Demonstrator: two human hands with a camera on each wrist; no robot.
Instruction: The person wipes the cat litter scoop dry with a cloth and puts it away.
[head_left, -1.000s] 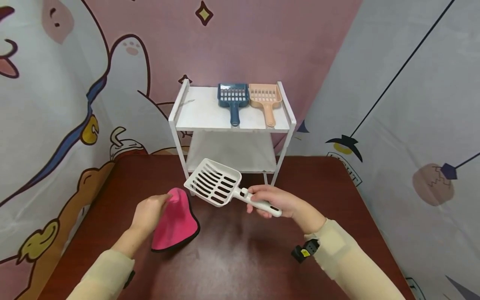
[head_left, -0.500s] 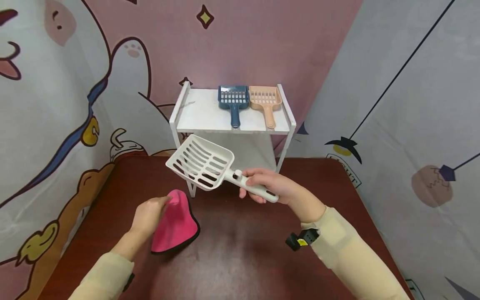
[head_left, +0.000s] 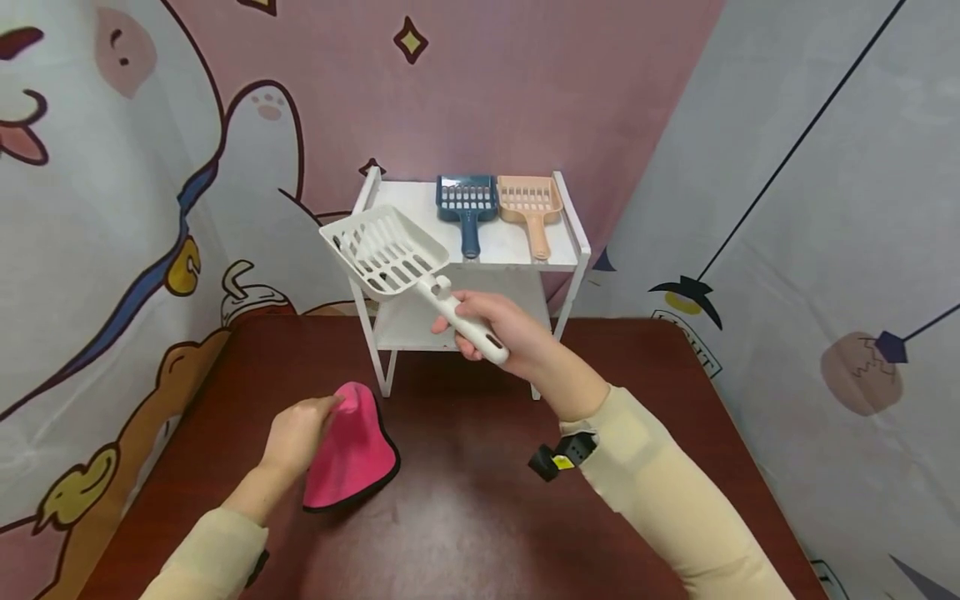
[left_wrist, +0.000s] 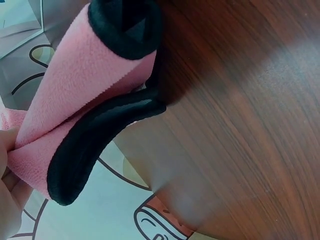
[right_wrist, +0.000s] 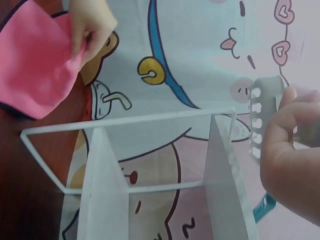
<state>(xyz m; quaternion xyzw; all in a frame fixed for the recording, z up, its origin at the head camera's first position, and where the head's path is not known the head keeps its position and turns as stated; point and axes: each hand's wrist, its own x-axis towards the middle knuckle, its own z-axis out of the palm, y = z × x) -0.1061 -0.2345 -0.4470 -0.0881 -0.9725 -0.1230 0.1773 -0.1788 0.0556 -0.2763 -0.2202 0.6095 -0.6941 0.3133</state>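
Note:
My right hand [head_left: 491,327] grips the handle of a white slotted litter scoop [head_left: 390,250], held in the air in front of the white shelf's left part. In the head view the scoop's head overlaps the shelf top. My left hand [head_left: 296,432] pinches the upper edge of a pink cloth [head_left: 352,454] with black trim, which hangs down over the table. The left wrist view shows the cloth [left_wrist: 75,85] folded over, its black edging curling. A blue litter scoop [head_left: 468,208] and a peach litter scoop [head_left: 531,208] lie side by side on the shelf top.
The two-tier white shelf [head_left: 480,267] stands at the back of the dark red-brown table [head_left: 465,500]. Raised side rails [head_left: 573,218] border its top. Cartoon-printed drapes [head_left: 480,92] hang behind and on both sides.
My right hand has lifted the white litter scoop up and leftward, from low in front of the shelf to the height of its top. The left hand and cloth stay in place.

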